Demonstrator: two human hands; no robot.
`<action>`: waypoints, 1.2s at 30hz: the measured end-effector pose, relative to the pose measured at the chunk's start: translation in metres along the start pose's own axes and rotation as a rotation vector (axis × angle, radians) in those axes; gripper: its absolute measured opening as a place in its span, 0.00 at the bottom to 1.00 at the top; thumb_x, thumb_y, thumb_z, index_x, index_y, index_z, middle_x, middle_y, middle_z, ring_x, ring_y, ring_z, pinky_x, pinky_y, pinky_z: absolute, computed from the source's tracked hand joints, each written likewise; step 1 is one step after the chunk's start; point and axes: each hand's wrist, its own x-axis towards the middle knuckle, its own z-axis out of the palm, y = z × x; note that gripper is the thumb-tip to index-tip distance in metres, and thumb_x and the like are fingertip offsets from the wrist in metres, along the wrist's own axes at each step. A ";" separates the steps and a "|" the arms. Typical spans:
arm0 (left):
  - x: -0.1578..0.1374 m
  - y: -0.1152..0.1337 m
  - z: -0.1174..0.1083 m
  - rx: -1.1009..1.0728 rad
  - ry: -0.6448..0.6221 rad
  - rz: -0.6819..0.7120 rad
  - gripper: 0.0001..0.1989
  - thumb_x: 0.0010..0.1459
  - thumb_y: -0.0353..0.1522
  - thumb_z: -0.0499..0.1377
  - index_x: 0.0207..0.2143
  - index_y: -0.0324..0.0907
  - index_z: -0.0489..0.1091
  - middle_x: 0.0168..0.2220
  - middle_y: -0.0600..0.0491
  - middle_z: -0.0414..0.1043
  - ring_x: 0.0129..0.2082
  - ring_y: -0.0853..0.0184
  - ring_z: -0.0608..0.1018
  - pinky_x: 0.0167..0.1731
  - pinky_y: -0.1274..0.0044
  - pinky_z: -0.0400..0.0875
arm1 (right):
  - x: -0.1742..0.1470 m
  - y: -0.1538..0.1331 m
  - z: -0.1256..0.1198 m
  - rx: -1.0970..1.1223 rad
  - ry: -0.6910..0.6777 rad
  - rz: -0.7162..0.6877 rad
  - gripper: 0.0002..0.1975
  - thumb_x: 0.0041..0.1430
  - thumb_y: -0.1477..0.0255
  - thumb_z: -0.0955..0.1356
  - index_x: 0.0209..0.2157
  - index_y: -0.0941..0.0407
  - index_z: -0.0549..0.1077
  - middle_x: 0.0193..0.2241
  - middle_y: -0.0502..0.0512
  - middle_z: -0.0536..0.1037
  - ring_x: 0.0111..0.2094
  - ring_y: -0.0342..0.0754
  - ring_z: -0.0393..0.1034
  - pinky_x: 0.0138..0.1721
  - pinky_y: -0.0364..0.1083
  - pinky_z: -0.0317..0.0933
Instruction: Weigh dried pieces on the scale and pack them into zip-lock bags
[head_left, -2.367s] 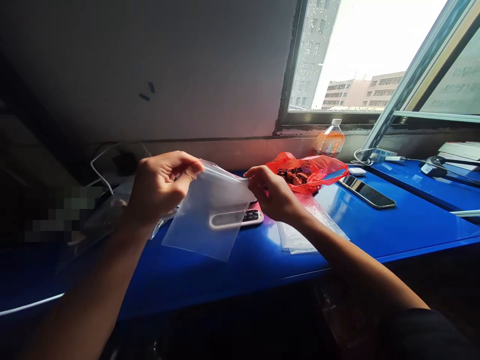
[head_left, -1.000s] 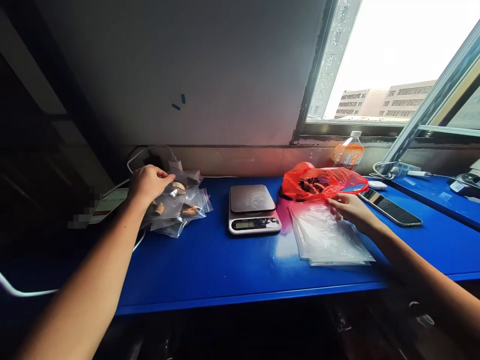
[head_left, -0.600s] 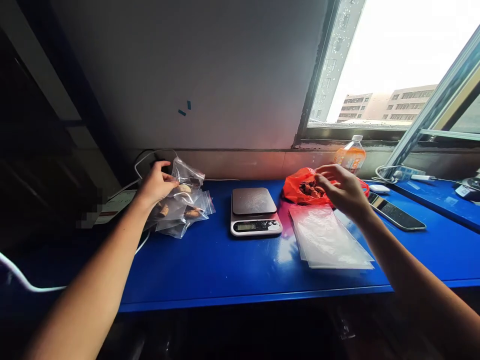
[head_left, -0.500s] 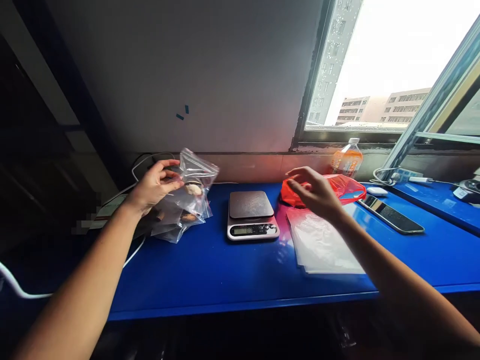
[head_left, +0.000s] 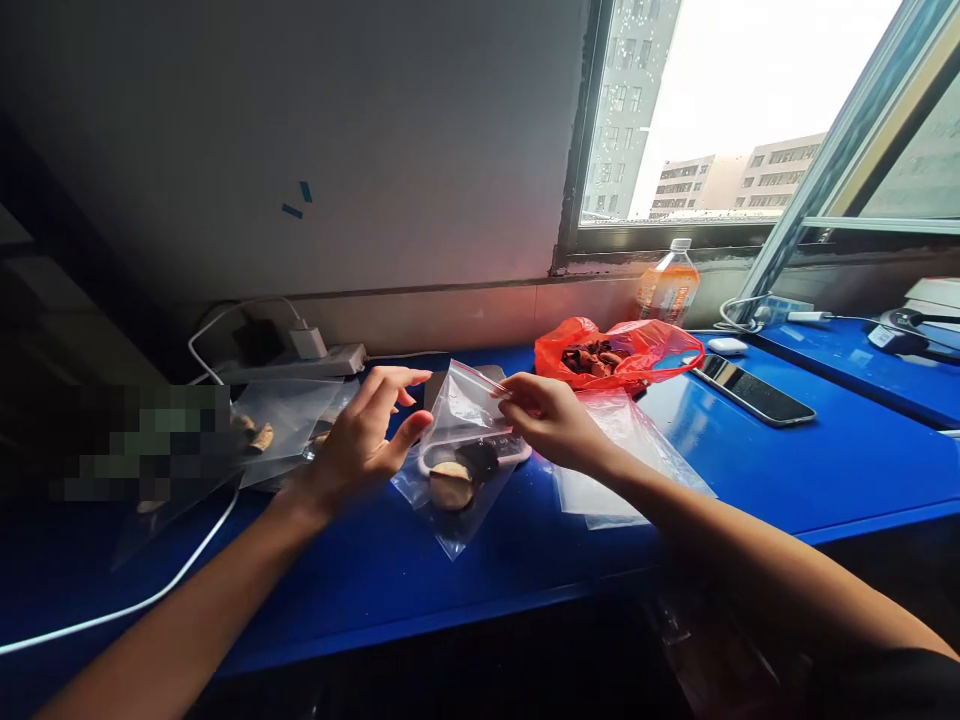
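My right hand (head_left: 547, 415) pinches the top corner of a clear zip bag (head_left: 465, 405), which hangs tilted. Inside the bag lie a pale, round-edged dried piece (head_left: 451, 485) and a darker one. My left hand (head_left: 375, 430) is just left of this bag, fingers apart and curved, holding nothing. Behind the bag is a kitchen scale (head_left: 523, 453), its platform and display mostly covered. A stack of flat clear bags (head_left: 600, 480) lies under and beside my right wrist. To the left, more filled zip bags (head_left: 281, 415) lie partly behind my left hand.
A red plastic bag (head_left: 637, 350) with dark brown dried pieces (head_left: 595, 358) sits at the back. Behind it stands an orange drink bottle (head_left: 670, 285). A phone (head_left: 754, 390) and a white case (head_left: 727, 346) lie to the right. A white cable (head_left: 191, 560) crosses the left side.
My left hand has moved right and let go of a zip bag. My right hand has come from the red bag to grip a zip bag before the scale. The view has shifted.
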 end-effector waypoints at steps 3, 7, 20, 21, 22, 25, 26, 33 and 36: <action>-0.002 0.014 0.007 0.174 0.174 0.189 0.09 0.65 0.32 0.55 0.46 0.40 0.69 0.39 0.48 0.73 0.37 0.63 0.76 0.38 0.70 0.74 | -0.003 -0.006 0.009 -0.083 0.031 -0.033 0.07 0.55 0.77 0.64 0.36 0.57 0.72 0.31 0.53 0.78 0.30 0.43 0.70 0.33 0.43 0.61; -0.002 0.028 0.010 0.210 0.143 0.278 0.07 0.63 0.26 0.56 0.44 0.39 0.69 0.34 0.52 0.76 0.33 0.67 0.78 0.34 0.76 0.72 | -0.011 -0.014 0.020 -0.167 -0.012 -0.108 0.08 0.54 0.78 0.65 0.37 0.58 0.73 0.27 0.51 0.76 0.26 0.42 0.67 0.29 0.41 0.58; -0.001 0.025 0.005 0.212 0.036 0.279 0.03 0.65 0.30 0.55 0.40 0.42 0.68 0.30 0.56 0.76 0.23 0.73 0.76 0.26 0.80 0.67 | -0.019 -0.021 0.025 -0.104 -0.085 -0.102 0.08 0.56 0.76 0.65 0.38 0.58 0.73 0.26 0.51 0.74 0.25 0.41 0.64 0.27 0.40 0.56; -0.001 0.025 0.005 0.204 0.029 0.280 0.03 0.65 0.30 0.55 0.40 0.42 0.68 0.30 0.56 0.76 0.23 0.74 0.75 0.25 0.80 0.67 | -0.020 -0.023 0.025 -0.090 -0.092 -0.098 0.07 0.56 0.76 0.65 0.37 0.58 0.73 0.26 0.51 0.75 0.26 0.41 0.65 0.28 0.40 0.56; -0.001 0.025 0.005 0.197 0.021 0.284 0.03 0.65 0.30 0.55 0.39 0.42 0.68 0.30 0.57 0.76 0.23 0.74 0.75 0.25 0.80 0.66 | -0.020 -0.025 0.025 -0.065 -0.104 -0.090 0.07 0.57 0.75 0.65 0.37 0.58 0.73 0.27 0.51 0.75 0.26 0.41 0.65 0.28 0.40 0.56; -0.001 0.025 0.005 0.179 -0.006 0.295 0.03 0.64 0.29 0.55 0.36 0.42 0.67 0.28 0.57 0.74 0.22 0.74 0.74 0.24 0.80 0.65 | -0.018 -0.029 0.021 0.074 -0.183 0.005 0.09 0.58 0.66 0.67 0.35 0.59 0.74 0.27 0.51 0.74 0.27 0.41 0.66 0.27 0.40 0.57; -0.002 0.025 0.005 0.175 -0.014 0.299 0.03 0.64 0.28 0.55 0.35 0.42 0.67 0.27 0.58 0.73 0.22 0.73 0.73 0.24 0.80 0.65 | -0.018 -0.030 0.020 0.119 -0.213 0.059 0.12 0.58 0.63 0.68 0.34 0.59 0.74 0.26 0.51 0.74 0.27 0.42 0.66 0.26 0.40 0.56; -0.006 0.027 0.010 0.155 -0.081 0.369 0.03 0.64 0.28 0.55 0.37 0.41 0.68 0.29 0.55 0.73 0.28 0.69 0.75 0.28 0.77 0.68 | -0.013 -0.034 0.007 0.084 -0.351 0.237 0.15 0.53 0.60 0.71 0.30 0.58 0.72 0.24 0.51 0.76 0.26 0.42 0.66 0.24 0.40 0.54; -0.006 0.028 0.011 0.170 -0.090 0.384 0.03 0.64 0.28 0.55 0.37 0.41 0.68 0.30 0.54 0.73 0.28 0.69 0.75 0.28 0.78 0.68 | -0.013 -0.034 0.006 0.070 -0.359 0.201 0.09 0.55 0.66 0.70 0.33 0.58 0.73 0.25 0.51 0.77 0.26 0.42 0.67 0.24 0.40 0.55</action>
